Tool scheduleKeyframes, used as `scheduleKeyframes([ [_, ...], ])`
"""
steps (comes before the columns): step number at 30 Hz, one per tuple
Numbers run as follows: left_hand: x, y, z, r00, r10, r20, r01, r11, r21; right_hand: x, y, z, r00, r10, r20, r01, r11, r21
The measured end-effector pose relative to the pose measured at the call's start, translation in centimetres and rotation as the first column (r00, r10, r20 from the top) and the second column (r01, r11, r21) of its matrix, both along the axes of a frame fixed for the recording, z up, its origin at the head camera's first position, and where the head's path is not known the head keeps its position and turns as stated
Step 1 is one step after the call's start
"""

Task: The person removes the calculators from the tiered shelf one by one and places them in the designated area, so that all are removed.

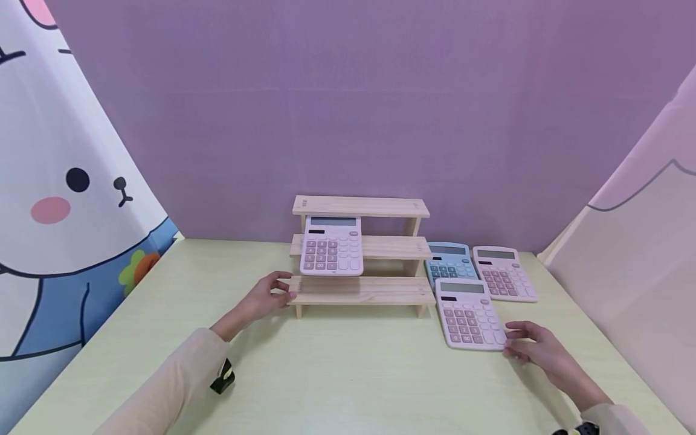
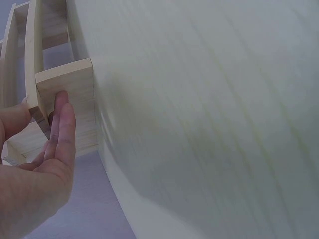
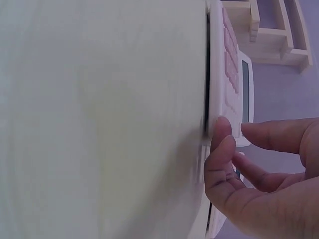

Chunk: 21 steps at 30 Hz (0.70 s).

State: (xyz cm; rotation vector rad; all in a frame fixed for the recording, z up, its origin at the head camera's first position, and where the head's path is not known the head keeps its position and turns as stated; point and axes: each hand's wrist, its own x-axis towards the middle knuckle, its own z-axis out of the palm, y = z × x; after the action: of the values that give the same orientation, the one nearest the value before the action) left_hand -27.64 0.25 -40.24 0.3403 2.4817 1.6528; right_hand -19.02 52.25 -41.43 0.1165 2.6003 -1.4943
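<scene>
My left hand (image 1: 270, 294) grips the left end of the bottom step of a three-tier wooden display stand (image 1: 361, 298), thumb on top and fingers beneath it, as the left wrist view shows. A pink calculator (image 1: 333, 248) leans on the stand, its screen up under the top board. At the right, my right hand (image 1: 538, 350) pinches the near right corner of another pink calculator (image 1: 472, 317), thumb (image 3: 269, 135) by its keys and fingers along its edge. This calculator's screen end overlaps a blue calculator (image 1: 450, 258) behind it.
A third pink calculator (image 1: 502, 275) lies beside the blue one on the pale wood-grain table (image 1: 326, 380). A purple cloth (image 1: 359, 103) hangs behind the stand. Printed cartoon cloth (image 1: 87, 241) borders the left side, and a pale pink cloth (image 1: 641, 254) the right.
</scene>
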Motion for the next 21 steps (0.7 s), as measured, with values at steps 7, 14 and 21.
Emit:
scheduleKeyframes([
  [7,-0.1,0.0,-0.1,1.0,0.004,-0.003,-0.004,1.0,-0.026,-0.2,0.0,0.5,1.0,0.001,-0.03,0.0,1.0,0.019],
  [14,-0.2,0.0,-0.2,1.0,0.008,0.003,-0.008,1.0,-0.029,-0.7,0.0,0.8,0.998,0.009,-0.063,-0.008,1.0,0.024],
  [21,-0.2,0.0,-0.1,1.0,0.013,0.007,-0.013,0.999,-0.032,-1.7,0.5,-0.1,0.993,0.047,-0.104,-0.053,0.997,-0.053],
])
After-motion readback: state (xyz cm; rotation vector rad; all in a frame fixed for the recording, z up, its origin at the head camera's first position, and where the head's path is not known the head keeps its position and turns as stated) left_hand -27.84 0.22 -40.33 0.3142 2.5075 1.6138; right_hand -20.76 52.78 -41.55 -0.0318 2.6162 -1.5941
